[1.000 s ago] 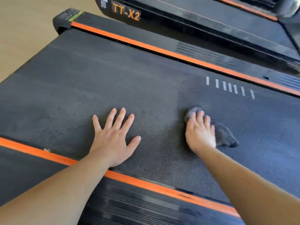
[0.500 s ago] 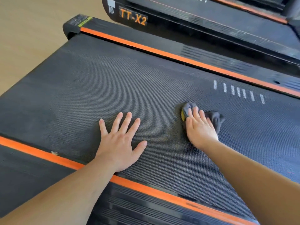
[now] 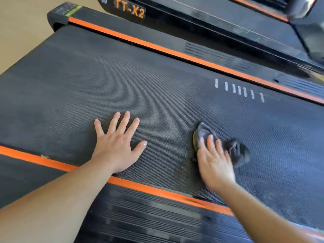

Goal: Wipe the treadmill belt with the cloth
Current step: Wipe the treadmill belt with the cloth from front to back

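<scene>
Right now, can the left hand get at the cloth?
Probably yes. Only bare belt lies between the left hand and the cloth, but the right hand presses on it and covers part.

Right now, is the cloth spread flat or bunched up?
Bunched up: the cloth sits in crumpled folds on the belt, pressed under the flat fingers of the right hand.

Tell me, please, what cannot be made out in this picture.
Head view:
- cloth: part hidden under the right hand.
- corner label: too small and blurred to read.
- near side rail: ribs smeared by motion blur.
- treadmill belt: right end cut off by the frame edge.
</scene>
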Tool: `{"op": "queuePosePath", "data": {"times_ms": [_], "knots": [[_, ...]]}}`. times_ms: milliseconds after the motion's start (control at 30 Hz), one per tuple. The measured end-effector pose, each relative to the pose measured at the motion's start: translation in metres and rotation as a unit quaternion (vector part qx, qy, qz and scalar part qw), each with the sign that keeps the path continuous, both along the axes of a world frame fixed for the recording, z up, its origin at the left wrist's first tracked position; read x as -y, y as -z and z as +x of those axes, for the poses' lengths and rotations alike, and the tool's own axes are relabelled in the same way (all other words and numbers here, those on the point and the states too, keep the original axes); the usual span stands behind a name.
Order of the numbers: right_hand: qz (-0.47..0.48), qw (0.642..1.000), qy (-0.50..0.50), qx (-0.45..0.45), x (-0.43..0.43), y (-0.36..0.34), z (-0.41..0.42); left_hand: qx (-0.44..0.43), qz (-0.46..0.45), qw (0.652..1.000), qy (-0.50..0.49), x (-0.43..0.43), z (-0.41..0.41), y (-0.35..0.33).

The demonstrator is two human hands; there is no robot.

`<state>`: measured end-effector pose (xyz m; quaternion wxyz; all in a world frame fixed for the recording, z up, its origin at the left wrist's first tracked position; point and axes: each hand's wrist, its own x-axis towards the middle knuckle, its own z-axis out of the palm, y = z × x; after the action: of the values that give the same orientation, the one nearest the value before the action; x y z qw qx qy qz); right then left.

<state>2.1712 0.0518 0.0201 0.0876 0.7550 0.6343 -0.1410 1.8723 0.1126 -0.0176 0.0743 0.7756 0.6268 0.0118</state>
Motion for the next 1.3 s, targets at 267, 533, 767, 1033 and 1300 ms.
{"op": "queuePosePath", "data": {"times_ms": [267,533,767,1033,1300], "knots": [[-0.073,0.949,-0.28,-0.121,0.036,-0.019,0.014,0.003,0.003,1.0,-0.003,0.0,0.001,-0.002],[0.012,1.0,-0.018,-0.015,0.015,-0.003,-0.01,0.005,0.002,1.0,0.001,0.0,-0.001,-0.001],[-0.051,0.938,-0.311,-0.144,0.021,-0.005,0.025,0.014,0.009,1.0,-0.003,0.0,0.0,0.001],[0.048,0.994,-0.09,-0.029,-0.013,0.002,-0.039,0.007,0.009,1.0,0.001,-0.001,-0.001,0.001],[0.006,0.972,-0.228,-0.05,-0.041,0.004,0.001,0.0,0.0,1.0,0.003,-0.001,-0.001,0.001]]}}
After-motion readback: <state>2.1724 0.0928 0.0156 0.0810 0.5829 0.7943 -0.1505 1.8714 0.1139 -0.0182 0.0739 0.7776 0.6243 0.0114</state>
